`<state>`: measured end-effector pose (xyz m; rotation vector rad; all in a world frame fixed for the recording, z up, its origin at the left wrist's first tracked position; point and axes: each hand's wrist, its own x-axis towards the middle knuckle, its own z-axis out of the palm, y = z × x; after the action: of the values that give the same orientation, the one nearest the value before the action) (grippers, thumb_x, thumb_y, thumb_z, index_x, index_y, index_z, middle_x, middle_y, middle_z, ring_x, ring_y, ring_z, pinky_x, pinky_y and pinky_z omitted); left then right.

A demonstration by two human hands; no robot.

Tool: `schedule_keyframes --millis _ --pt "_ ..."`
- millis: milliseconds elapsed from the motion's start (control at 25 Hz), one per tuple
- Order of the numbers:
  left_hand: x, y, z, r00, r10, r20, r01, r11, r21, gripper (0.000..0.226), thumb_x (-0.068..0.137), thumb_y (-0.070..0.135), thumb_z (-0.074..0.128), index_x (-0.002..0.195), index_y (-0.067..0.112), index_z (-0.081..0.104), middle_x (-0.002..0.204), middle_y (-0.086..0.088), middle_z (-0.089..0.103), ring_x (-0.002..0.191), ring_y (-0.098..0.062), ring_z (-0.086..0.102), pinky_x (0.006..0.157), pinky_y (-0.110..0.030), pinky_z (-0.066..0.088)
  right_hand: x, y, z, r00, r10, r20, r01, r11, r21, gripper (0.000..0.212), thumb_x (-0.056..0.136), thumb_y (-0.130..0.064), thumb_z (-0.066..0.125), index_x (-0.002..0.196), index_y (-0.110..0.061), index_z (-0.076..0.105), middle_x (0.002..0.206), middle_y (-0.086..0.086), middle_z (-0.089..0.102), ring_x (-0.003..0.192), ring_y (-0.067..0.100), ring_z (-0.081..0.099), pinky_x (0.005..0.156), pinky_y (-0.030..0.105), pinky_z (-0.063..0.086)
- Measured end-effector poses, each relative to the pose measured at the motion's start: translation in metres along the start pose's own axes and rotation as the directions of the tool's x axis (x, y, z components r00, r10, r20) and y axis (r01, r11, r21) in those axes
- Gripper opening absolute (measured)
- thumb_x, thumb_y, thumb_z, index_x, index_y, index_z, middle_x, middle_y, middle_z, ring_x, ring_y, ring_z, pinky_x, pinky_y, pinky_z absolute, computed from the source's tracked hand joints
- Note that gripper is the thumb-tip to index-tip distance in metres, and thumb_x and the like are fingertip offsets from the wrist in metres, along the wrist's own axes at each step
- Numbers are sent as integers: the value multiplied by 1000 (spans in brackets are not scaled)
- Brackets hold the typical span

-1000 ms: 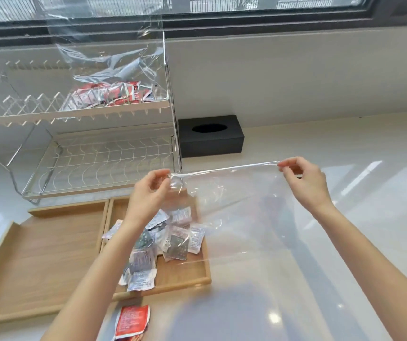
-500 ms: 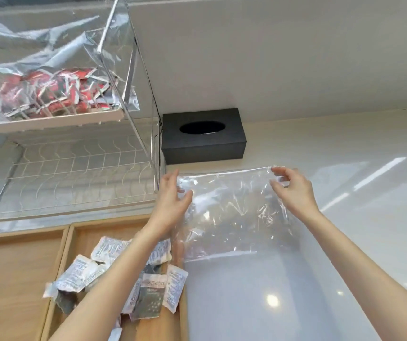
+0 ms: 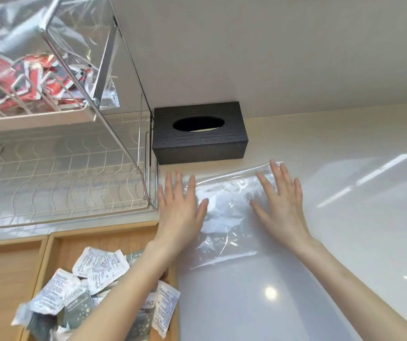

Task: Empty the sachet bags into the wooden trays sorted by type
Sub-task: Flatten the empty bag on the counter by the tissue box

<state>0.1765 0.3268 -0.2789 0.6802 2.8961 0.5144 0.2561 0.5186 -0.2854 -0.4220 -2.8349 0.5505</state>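
Both hands (image 3: 180, 207) (image 3: 282, 205), each grip splayed flat, press the empty clear bag (image 3: 224, 217); sachet print unreadable.

You are looking at very little legible print. On the grey-and-white sachets (image 3: 99, 286) piled in the wooden tray (image 3: 57, 244) below your left hand (image 3: 180, 212), one grey face just under your left forearm is showing what seems to be "stalko", and another right beside that forearm is showing "elkc"; both are partly covered. The white backs are carrying dense small print that is too blurred to read. The red sachets (image 3: 22, 80) on the rack up and left of that hand are showing no readable lettering.
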Motion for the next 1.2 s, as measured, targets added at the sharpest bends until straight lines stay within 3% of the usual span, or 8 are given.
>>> schedule_keyframes --millis 80,200,400,640,880,1200 --pt "-9 8 10 996 84 39 -87 994 64 65 91 48 26 144 16 7 155 -12 -6 140 -29 -17 110 -44 -17 -6 -7 8 994 -28 109 35 997 -68 58 89 -37 49 141 -22 29 156 5 9 139 13 -10 112 42 -10" --pt "-17 11 28 983 78 166 -95 991 98 69 89 53 24 144 19 0 154 -10 -14 139 -29 -24 109 -46 -20 -14 -8 25 965 44 259 -19 995 -99 62 90 -48 35 144 -27 13 157 0 -3 142 15 -15 111 41 -16" --pt "-13 10 30 974 60 217 -81 993 89 70 88 50 28 144 19 0 154 -11 -14 139 -30 -22 110 -47 -17 -16 -10 27 961 76 265 -56 995 -81 64 89 -50 35 145 -27 11 157 0 -2 143 16 -11 112 40 -14" --pt "-29 15 -8 986 84 144 -99 990 97 67 90 49 30 144 19 3 156 -12 -3 142 -29 -13 112 -45 -11 -24 -43 -4 977 8 211 5 998 -58 67 88 -48 41 144 -28 11 157 -4 3 143 13 -8 113 38 -11" --pt "-70 10 -70 994 105 -35 -102 992 80 63 90 47 31 143 20 11 155 -10 7 143 -26 -2 114 -43 -5 -45 -89 -56 988 -77 138 89 992 -84 67 89 -47 41 145 -28 9 157 -4 0 144 15 -7 114 39 -9" --pt "-121 -20 -150 959 152 -238 -130 986 109 62 90 48 29 143 22 10 156 -5 10 143 -21 2 114 -41 -3 -66 -172 -105 952 -304 -39 303 953 -34 64 89 -43 46 144 -26 17 156 -3 11 144 11 2 114 28 -1"
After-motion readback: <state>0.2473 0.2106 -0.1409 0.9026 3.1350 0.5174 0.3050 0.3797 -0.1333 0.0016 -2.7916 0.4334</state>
